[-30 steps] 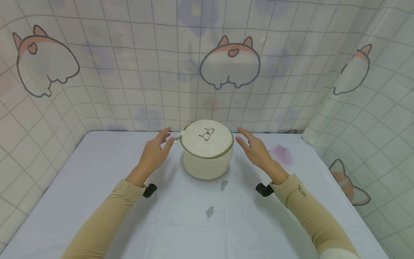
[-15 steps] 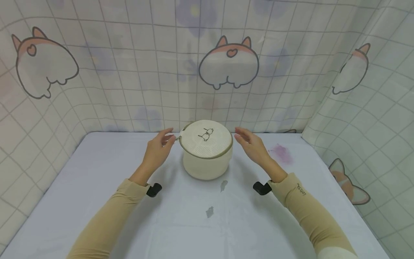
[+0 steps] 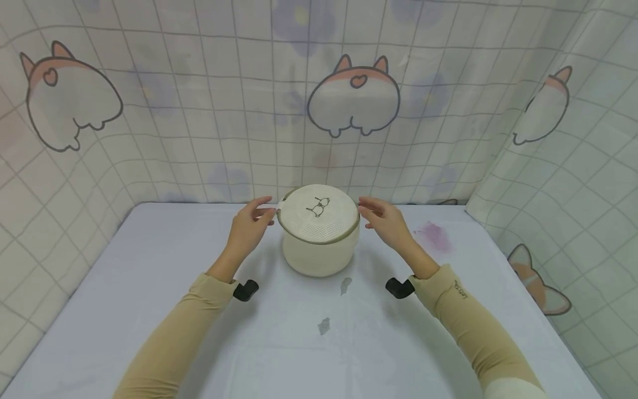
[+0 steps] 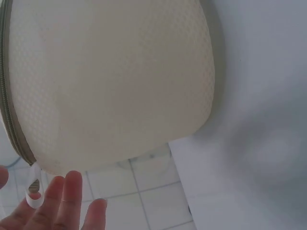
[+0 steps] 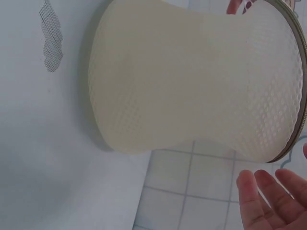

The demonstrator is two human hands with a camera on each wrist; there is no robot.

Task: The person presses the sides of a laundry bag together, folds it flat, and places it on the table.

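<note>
A cream mesh laundry bag [image 3: 319, 256], round like a drum, stands on the white table with a small dark drawing on its top. An olive zipper [image 4: 10, 120] runs around its upper edge, and a white pull tab [image 4: 35, 197] hangs from it. On the left side my left hand [image 3: 246, 224] has its fingertips right at the rim, loosely bent. The left wrist view shows these fingers behind the pull tab. My right hand [image 3: 391, 223] is at the opposite rim, fingers relaxed and pointing toward the bag; its palm is partly outside the right wrist view.
The white cloth-covered table [image 3: 279, 343] has two grey patches [image 3: 324, 326] in front of the bag and a pink stain [image 3: 435, 237] to the right. A grid-patterned curtain [image 3: 224, 111] with cartoon corgis closes off the back and sides. A dark cord [image 3: 447, 202] lies at the back edge.
Both hands have moved inward toward the bag, the left one rightward and the right one leftward, until the fingertips reach its rim. The bag has stayed in place.
</note>
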